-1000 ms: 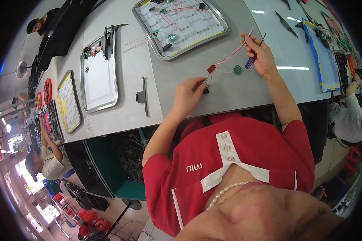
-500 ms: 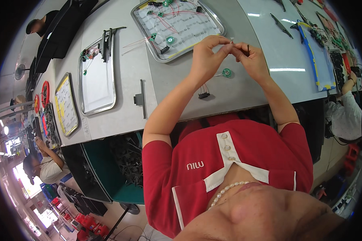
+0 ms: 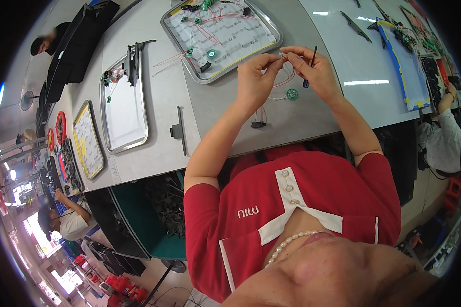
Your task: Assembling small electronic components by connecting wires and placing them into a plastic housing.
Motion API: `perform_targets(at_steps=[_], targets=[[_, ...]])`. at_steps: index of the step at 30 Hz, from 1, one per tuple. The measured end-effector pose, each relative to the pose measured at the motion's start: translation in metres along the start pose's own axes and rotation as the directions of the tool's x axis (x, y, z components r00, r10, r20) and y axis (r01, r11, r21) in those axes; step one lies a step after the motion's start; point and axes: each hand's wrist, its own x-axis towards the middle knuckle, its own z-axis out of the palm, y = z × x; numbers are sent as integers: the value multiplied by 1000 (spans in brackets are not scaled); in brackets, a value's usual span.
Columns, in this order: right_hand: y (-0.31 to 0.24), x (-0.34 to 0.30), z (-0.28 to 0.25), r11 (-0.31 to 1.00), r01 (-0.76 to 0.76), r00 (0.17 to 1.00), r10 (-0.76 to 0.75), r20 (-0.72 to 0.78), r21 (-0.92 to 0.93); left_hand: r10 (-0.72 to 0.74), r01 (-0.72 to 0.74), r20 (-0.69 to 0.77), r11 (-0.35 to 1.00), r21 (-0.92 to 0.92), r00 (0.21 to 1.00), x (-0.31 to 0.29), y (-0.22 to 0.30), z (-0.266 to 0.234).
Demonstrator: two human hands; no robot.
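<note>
My left hand (image 3: 260,82) and my right hand (image 3: 316,74) meet over the table, fingertips pinched together on a small white connector (image 3: 282,55). A slim dark tool (image 3: 306,83), like a small screwdriver, is also held in my right hand and crosses its fingers. Thin red and white wires (image 3: 287,81) hang below the fingertips. Under the hands lie a round green circuit board (image 3: 292,94) with wires and a small black part (image 3: 258,124) with red wires. Just beyond my left hand is a metal tray (image 3: 230,65) lined with a printed sheet, holding wired boards and black parts.
To the left stand a second metal tray (image 3: 147,123) with boards and black brackets, and a smaller tray (image 3: 102,158). A black bracket (image 3: 182,134) lies on the table (image 3: 164,153). A blue-edged tray (image 3: 402,82) is at right. Co-workers sit on both sides; below the table is a green bin (image 3: 138,225).
Both hands have moved slightly left, still pinched together. The dark tool in my right hand and the red wires below the fingers now show more clearly. The view has shifted a little.
</note>
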Motion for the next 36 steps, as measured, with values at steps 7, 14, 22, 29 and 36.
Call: perform_targets(at_steps=[7, 14, 22, 29, 36], targets=[[0, 2, -4, 997, 17, 1000, -17, 4, -79, 64, -64, -13, 998, 3, 998, -1, 3, -1], [-5, 2, 0, 998, -22, 1000, 21, 18, 57, 19, -21, -36, 999, -44, 999, -1, -1, -4], [-12, 4, -5, 996, -62, 993, 55, 106, 65, 9, -5, 34, 994, -114, 999, 2, 7, -2], [-8, 7, -12, 999, 33, 999, -31, 41, -44, 30, -29, 10, 998, -54, 1000, 1, 11, -4], [-9, 7, -18, 999, 49, 997, -49, -54, 10, 21, -30, -43, 974, -225, 999, 1, 8, -20]])
